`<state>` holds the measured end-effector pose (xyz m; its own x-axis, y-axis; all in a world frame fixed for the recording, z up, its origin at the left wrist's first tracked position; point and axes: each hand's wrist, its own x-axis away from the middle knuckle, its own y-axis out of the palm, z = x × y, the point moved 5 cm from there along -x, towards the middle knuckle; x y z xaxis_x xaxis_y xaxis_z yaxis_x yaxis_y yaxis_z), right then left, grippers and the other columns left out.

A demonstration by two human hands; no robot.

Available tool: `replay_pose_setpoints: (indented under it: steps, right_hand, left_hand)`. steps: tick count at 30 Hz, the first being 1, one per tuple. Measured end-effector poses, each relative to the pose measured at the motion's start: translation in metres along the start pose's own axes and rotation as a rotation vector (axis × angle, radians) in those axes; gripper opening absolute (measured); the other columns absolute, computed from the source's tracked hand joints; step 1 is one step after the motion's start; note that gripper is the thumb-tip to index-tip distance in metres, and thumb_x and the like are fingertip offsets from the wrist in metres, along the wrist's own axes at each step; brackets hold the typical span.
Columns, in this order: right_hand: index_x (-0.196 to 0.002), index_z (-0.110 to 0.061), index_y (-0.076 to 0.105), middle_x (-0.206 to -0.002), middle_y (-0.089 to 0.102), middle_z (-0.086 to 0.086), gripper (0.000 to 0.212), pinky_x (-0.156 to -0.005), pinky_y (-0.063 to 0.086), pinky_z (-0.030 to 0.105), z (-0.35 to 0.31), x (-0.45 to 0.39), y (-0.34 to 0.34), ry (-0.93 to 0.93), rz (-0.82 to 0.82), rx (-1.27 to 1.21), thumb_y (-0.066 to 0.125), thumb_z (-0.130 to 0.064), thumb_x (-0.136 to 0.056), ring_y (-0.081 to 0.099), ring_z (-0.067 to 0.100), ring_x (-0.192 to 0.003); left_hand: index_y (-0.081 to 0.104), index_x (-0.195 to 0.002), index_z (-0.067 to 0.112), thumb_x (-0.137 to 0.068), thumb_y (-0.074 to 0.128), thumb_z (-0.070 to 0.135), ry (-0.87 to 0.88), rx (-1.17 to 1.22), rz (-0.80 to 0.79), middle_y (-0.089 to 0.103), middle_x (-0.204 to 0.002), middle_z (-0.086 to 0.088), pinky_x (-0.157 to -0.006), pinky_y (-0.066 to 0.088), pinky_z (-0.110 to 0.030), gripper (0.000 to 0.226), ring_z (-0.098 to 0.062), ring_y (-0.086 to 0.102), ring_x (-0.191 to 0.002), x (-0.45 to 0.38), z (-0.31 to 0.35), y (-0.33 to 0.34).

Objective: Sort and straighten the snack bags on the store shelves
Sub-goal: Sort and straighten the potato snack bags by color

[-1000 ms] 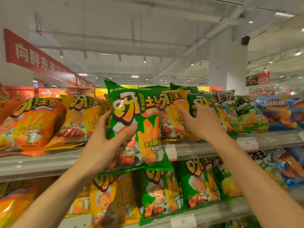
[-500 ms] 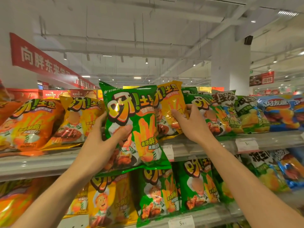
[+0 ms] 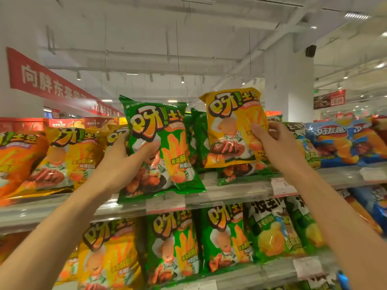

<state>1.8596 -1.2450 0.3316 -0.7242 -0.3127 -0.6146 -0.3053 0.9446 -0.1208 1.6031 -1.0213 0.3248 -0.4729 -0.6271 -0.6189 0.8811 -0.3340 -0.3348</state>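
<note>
Fingers: left hand (image 3: 123, 164) curled, gripping green bag (image 3: 161, 149) | right hand (image 3: 278, 145) curled, gripping yellow bag (image 3: 232, 126)

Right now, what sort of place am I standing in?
Most likely a supermarket aisle: tiered shelves packed with snack bags, price tags clipped along their front edges, and a red banner hanging under the ceiling.

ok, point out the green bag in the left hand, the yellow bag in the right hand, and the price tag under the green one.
green bag (image 3: 161, 130): head view, on its upper front.
yellow bag (image 3: 228, 114): head view, on its upper front.
price tag (image 3: 165, 203): head view, on its middle.
</note>
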Motion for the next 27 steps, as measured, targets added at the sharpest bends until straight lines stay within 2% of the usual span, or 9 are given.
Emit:
replay_pose_setpoints:
  steps: [3,6,12,15,17,19,21,24,27]
  right_hand:
    - [-0.144,-0.023,0.047,-0.126,0.063,-0.005,0.064,-0.071,0.045,0.022,0.014,-0.005,-0.012,0.031,-0.005,-0.059,0.058,-0.06,-0.093,0.065,0.008,-0.1]
    - [-0.141,-0.023,0.048,-0.125,0.066,-0.005,0.064,-0.083,0.055,0.032,0.025,-0.008,-0.021,0.062,-0.005,-0.084,0.059,-0.062,-0.091,0.068,0.009,-0.098]
    - [-0.135,-0.026,0.051,-0.109,0.071,-0.009,0.054,-0.083,0.058,0.034,0.03,-0.007,-0.022,0.063,-0.053,-0.109,0.059,-0.058,-0.092,0.072,0.01,-0.092]
    - [-0.136,-0.025,0.051,-0.108,0.072,-0.008,0.057,-0.088,0.057,0.037,0.033,-0.007,-0.021,0.065,-0.072,-0.111,0.059,-0.059,-0.092,0.073,0.011,-0.094]
    - [-0.139,-0.024,0.049,-0.108,0.071,-0.009,0.06,-0.092,0.057,0.039,0.034,-0.007,-0.02,0.063,-0.079,-0.108,0.059,-0.059,-0.092,0.072,0.012,-0.096]
    - [-0.139,-0.023,0.049,-0.108,0.07,-0.011,0.06,-0.092,0.057,0.039,0.033,-0.007,-0.02,0.059,-0.085,-0.111,0.059,-0.059,-0.091,0.072,0.012,-0.096]
    - [-0.137,-0.024,0.05,-0.106,0.07,-0.012,0.057,-0.091,0.057,0.038,0.034,-0.007,-0.019,0.06,-0.092,-0.118,0.06,-0.058,-0.091,0.072,0.011,-0.095]
    - [-0.13,-0.028,0.051,-0.106,0.07,-0.014,0.049,-0.089,0.057,0.036,0.034,-0.005,-0.018,0.055,-0.105,-0.133,0.06,-0.057,-0.091,0.072,0.009,-0.094]
    - [-0.125,-0.031,0.05,-0.107,0.07,-0.014,0.041,-0.076,0.054,0.027,0.031,-0.003,-0.014,0.046,-0.118,-0.148,0.059,-0.055,-0.093,0.074,0.002,-0.081]
  left_hand:
    - [0.047,-0.134,0.038,-0.089,0.065,0.06,-0.01,-0.071,-0.005,0.06,-0.109,0.023,-0.087,0.047,-0.027,0.053,-0.006,0.062,-0.098,-0.012,0.008,0.007]
    - [0.049,-0.137,0.034,-0.088,0.067,0.06,-0.028,-0.103,-0.022,0.062,-0.12,0.013,-0.096,0.046,-0.038,0.059,-0.015,0.061,-0.108,-0.027,0.017,0.019]
    - [0.049,-0.128,0.034,-0.098,0.059,0.048,-0.084,-0.172,-0.179,0.053,-0.112,0.011,-0.094,0.039,-0.033,0.035,-0.014,0.052,-0.106,-0.042,0.031,0.058]
    - [0.055,-0.116,0.033,-0.098,0.056,0.053,-0.115,-0.236,-0.182,0.062,-0.114,0.009,-0.087,0.045,-0.027,0.027,-0.016,0.061,-0.103,-0.039,0.023,0.069]
    - [0.044,-0.138,0.029,-0.097,0.055,0.058,-0.046,-0.303,-0.122,0.064,-0.13,0.005,-0.093,0.047,-0.032,0.052,-0.024,0.062,-0.12,-0.037,0.021,0.069]
    - [0.017,-0.158,0.02,-0.094,0.055,0.064,0.036,-0.422,-0.031,0.06,-0.142,-0.002,-0.098,0.048,-0.04,0.086,-0.028,0.06,-0.123,-0.035,0.02,0.066]
    - [0.011,-0.161,0.021,-0.092,0.055,0.066,0.115,-0.5,0.045,0.062,-0.138,-0.003,-0.091,0.05,-0.039,0.093,-0.024,0.062,-0.112,-0.034,0.02,0.064]
    - [0.012,-0.162,0.02,-0.097,0.055,0.056,0.143,-0.455,0.025,0.061,-0.128,0.01,-0.085,0.044,-0.031,0.086,-0.015,0.058,-0.108,-0.033,0.02,0.069]
    - [0.01,-0.162,0.018,-0.1,0.052,0.051,0.133,-0.391,-0.014,0.052,-0.114,0.019,-0.09,0.045,-0.031,0.082,-0.006,0.051,-0.107,-0.039,0.017,0.077]
